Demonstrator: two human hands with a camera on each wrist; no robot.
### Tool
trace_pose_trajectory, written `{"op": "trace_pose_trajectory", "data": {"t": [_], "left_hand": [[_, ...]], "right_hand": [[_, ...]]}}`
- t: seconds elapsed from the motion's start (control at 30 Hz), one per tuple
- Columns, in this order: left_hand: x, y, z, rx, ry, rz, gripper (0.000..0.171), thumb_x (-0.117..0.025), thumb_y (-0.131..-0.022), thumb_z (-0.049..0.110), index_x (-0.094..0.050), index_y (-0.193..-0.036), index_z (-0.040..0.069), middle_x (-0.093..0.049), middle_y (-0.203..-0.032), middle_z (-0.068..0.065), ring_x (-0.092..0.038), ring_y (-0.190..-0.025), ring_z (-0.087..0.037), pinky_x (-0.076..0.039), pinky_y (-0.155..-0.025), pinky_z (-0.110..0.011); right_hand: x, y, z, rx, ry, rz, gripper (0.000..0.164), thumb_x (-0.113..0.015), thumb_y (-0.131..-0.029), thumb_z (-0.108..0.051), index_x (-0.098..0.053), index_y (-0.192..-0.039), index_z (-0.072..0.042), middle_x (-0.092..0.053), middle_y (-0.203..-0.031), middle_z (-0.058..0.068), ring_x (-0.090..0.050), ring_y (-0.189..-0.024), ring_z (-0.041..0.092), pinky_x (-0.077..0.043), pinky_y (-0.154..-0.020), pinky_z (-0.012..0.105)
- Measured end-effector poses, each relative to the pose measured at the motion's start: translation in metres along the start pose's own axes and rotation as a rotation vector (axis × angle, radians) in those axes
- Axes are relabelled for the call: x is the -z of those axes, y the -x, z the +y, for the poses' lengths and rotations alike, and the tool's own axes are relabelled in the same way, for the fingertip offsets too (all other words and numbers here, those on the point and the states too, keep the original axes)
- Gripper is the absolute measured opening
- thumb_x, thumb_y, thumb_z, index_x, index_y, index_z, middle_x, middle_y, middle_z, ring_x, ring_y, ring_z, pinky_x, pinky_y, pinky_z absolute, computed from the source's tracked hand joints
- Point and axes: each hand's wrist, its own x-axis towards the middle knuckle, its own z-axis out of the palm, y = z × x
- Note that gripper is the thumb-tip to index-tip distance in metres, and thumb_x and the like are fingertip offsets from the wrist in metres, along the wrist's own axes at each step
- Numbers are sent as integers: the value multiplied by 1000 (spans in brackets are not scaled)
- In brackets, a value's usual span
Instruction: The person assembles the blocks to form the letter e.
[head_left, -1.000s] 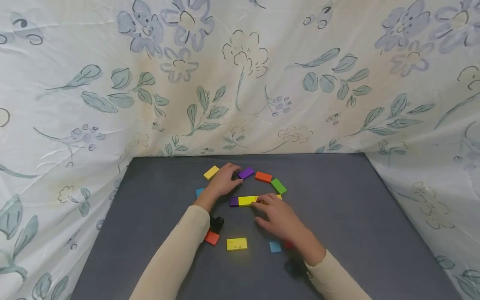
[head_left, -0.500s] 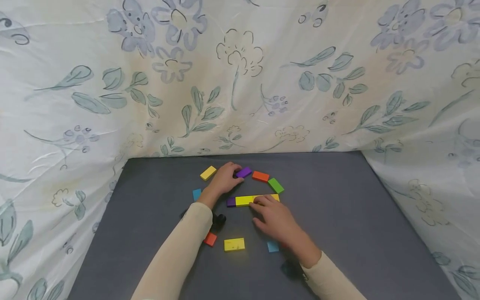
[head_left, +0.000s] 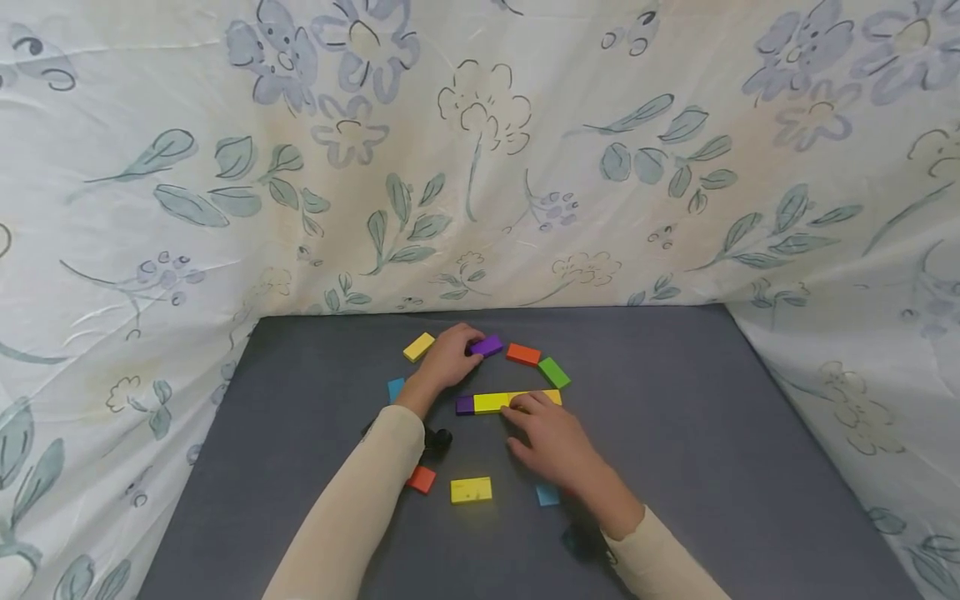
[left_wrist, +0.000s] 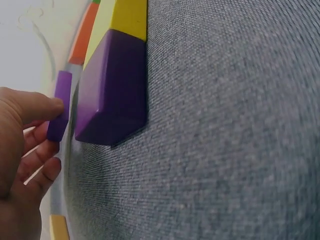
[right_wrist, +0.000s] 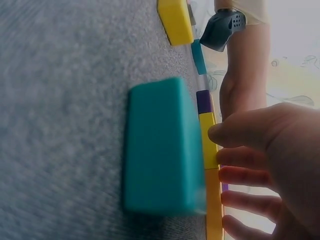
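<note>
My left hand (head_left: 447,360) pinches a purple block (head_left: 488,345) at the back of the table, thumb on one side and fingers on the other in the left wrist view. In front of it lies a straight row: a dark purple block (head_left: 465,406), a yellow block (head_left: 491,403) and an orange block (head_left: 556,397). Over the right part of that row is my right hand (head_left: 558,442), its fingers spread and fairly straight, fingertips right at the blocks. Its thumb stands apart on the near side. The hand hides part of the row.
A red-orange block (head_left: 523,354) and a green block (head_left: 554,372) curve round the back right. To the left are a pale yellow block (head_left: 418,347) and a blue one (head_left: 395,389). Nearer lie a red block (head_left: 422,479), a yellow block (head_left: 471,490) and a teal block (head_left: 547,496).
My left fingers have moved slightly right and closed on the purple block, which has shifted a little toward the hand. My right hand stays over the row.
</note>
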Motion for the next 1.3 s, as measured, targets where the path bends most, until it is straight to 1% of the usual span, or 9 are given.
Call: {"op": "trace_pose_trajectory", "data": {"t": [0.3, 0.5, 0.67, 0.93, 1.3], "left_hand": [[4, 1, 1, -35, 19, -19, 37, -75, -105, 17, -71, -140, 7, -67, -135, -9, -63, -126, -27, -47, -115, -46], [0, 2, 0, -37, 8, -35, 36, -76, -104, 17, -72, -139, 8, -68, -134, -8, -63, -126, -26, -46, -116, -46], [-2, 2, 1, -43, 8, -36, 35, -75, -105, 16, -72, -139, 8, -68, -133, -8, -63, -126, -26, -46, -116, -46], [-5, 4, 2, -17, 14, -69, 34, -72, -106, 15, -71, -140, 8, -66, -136, -8, -61, -128, -26, -45, -117, -46], [-5, -2, 0, -17, 11, -76, 34, -72, -107, 15, -71, -140, 9, -66, -137, -8, -60, -129, -27, -44, -117, -47]], "right_hand": [[3, 2, 0, -11, -22, -3, 49, -85, -96, -34, -75, -140, -13, -66, -139, 4, -56, -131, 25, -57, -103, 46], [1, 2, -1, -5, -11, -12, 50, -84, -97, -34, -75, -141, -13, -66, -140, 4, -56, -132, 25, -57, -104, 46], [-1, 2, -1, -1, -3, -3, 49, -84, -97, -34, -75, -141, -14, -66, -141, 3, -56, -133, 25, -57, -103, 46], [-3, 2, -2, -7, -6, -16, 49, -84, -97, -35, -75, -141, -15, -65, -141, 3, -56, -133, 25, -56, -105, 46], [-4, 1, 0, 2, -8, 8, 49, -85, -97, -33, -75, -140, -13, -65, -140, 3, -55, -133, 25, -56, -104, 45]]}}
